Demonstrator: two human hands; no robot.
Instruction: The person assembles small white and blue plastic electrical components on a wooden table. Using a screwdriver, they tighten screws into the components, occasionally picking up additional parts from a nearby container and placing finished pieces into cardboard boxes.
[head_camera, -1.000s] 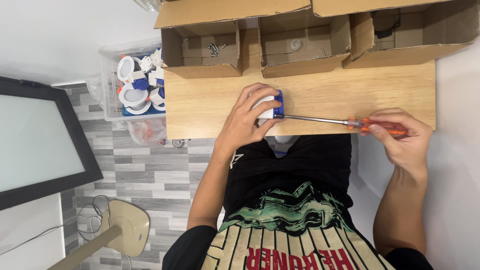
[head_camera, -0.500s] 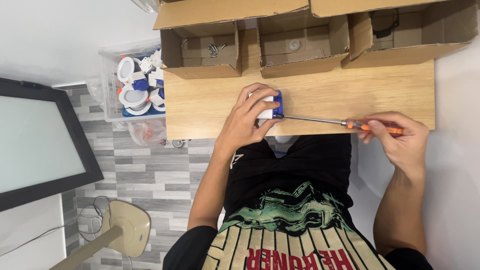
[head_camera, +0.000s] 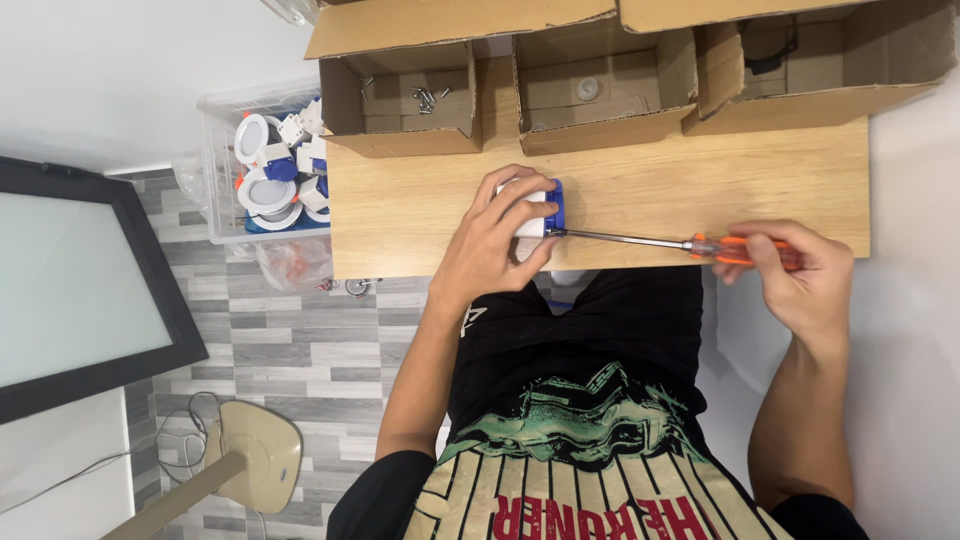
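Left hand (head_camera: 495, 240) still clamps the small white-and-blue plastic fitting (head_camera: 540, 212) on the wooden table (head_camera: 700, 190). Right hand (head_camera: 795, 275), fingers wrapped round the orange-handled screwdriver (head_camera: 680, 243), has barely shifted.

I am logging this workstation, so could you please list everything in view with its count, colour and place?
White and blue part: one, on the bench, under the left hand.
Screwdriver: one, orange handle, steel shaft, tip at the part.
Wooden bench: one, light brown, centre.
Cardboard boxes: three, brown, along the bench's far edge.
Screws: several, dark, in the left box.
Clear bin: one, holding white and blue parts, left of the bench.
Left hand: on the part.
Right hand: grips the screwdriver handle.
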